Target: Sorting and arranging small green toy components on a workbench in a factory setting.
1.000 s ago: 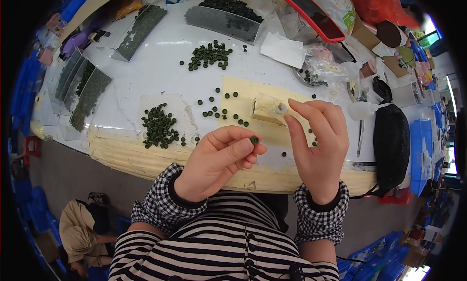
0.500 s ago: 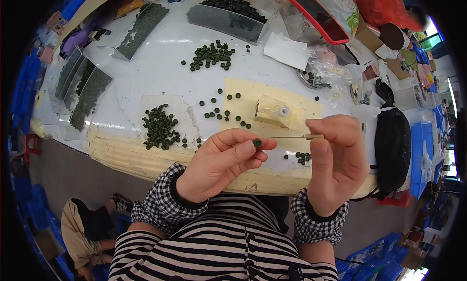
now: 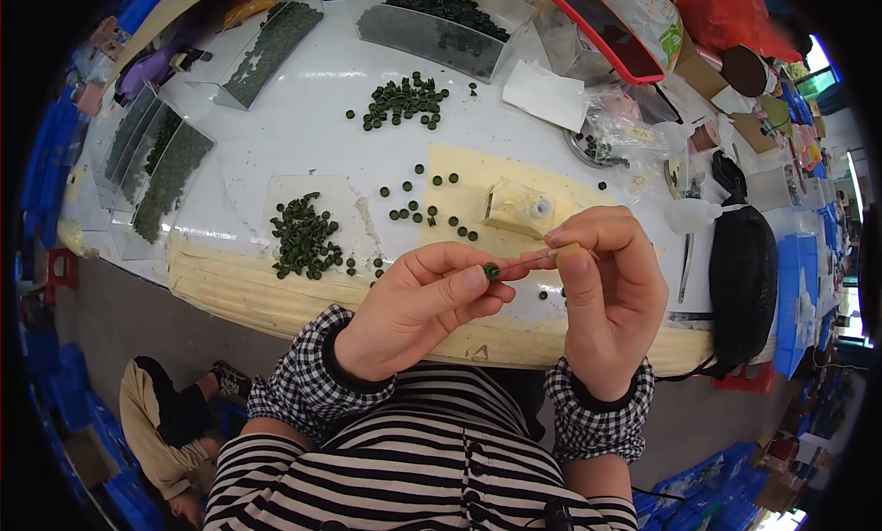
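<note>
My left hand (image 3: 418, 301) pinches a small dark green round piece (image 3: 491, 271) between thumb and fingertips. With thumb and fingers closed, my right hand (image 3: 614, 297) grips a thin needle tool (image 3: 552, 253) by its short pale handle. The needle's tip reaches the green piece; whether it is inside or only touching I cannot tell. Just beyond both hands stands a cream block (image 3: 511, 207) with a white nozzle-like part on top. Left of my left hand lies a heap of green pieces (image 3: 301, 239), with several loose ones (image 3: 413, 206) beyond my fingers.
Another heap of green pieces (image 3: 404, 101) lies farther back. Clear bins of green pieces stand at the far left (image 3: 271, 53) and back (image 3: 432, 39). A red-cased phone (image 3: 606, 33), a white tissue (image 3: 544, 95) and plastic bags crowd the back right. A black bag (image 3: 742, 292) hangs at the right edge.
My right hand has moved left, bringing the needle tool's tip from beside the green piece up to it. My left hand still pinches the piece, almost unmoved.
</note>
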Motion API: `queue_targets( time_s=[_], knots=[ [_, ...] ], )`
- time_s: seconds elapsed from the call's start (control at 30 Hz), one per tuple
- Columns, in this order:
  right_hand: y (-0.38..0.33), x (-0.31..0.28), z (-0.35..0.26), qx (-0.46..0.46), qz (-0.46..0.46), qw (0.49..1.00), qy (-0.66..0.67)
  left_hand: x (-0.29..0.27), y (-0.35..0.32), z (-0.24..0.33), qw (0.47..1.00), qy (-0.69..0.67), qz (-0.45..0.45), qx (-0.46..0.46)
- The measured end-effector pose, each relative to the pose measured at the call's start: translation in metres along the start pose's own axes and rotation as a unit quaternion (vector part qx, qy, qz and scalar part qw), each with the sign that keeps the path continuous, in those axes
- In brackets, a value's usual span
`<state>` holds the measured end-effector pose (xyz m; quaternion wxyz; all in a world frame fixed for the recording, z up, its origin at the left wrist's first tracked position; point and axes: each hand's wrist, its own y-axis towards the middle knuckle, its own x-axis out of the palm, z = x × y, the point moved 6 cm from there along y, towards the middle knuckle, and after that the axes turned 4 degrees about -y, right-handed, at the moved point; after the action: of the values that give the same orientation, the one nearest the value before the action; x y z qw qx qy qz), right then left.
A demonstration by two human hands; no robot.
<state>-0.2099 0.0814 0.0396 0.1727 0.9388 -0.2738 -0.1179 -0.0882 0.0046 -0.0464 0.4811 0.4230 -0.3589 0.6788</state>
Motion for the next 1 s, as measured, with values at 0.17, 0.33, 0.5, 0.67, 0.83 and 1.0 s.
queue_targets(
  time_s=[0.17, 0.33, 0.5, 0.67, 0.83, 1.0],
  knots=[
    [0.001, 0.0, 0.0, -0.01, -0.005, 1.0, -0.027, -0.001, 0.0, 0.0, 1.0, -0.002, 0.003, 0.0],
    [0.0, -0.005, 0.0, 0.009, 0.054, 0.998, 0.013, 0.001, 0.001, 0.0, 1.0, -0.018, -0.003, 0.011],
    [0.002, -0.024, 0.003, -0.086, 0.15, 0.957, -0.235, 0.004, 0.0, 0.007, 0.995, 0.077, 0.036, 0.055],
    [0.01, -0.013, 0.005, -0.146, 0.106, 0.895, -0.408, 0.018, -0.01, 0.027, 0.903, 0.351, 0.064, 0.237],
    [0.009, -0.008, 0.011, -0.122, 0.062, 0.883, -0.448, 0.027, -0.014, 0.032, 0.859, 0.42, 0.06, 0.285],
    [0.003, -0.01, 0.003, -0.132, 0.083, 0.884, -0.441, 0.029, -0.015, 0.032, 0.848, 0.434, 0.056, 0.3]
  ],
)
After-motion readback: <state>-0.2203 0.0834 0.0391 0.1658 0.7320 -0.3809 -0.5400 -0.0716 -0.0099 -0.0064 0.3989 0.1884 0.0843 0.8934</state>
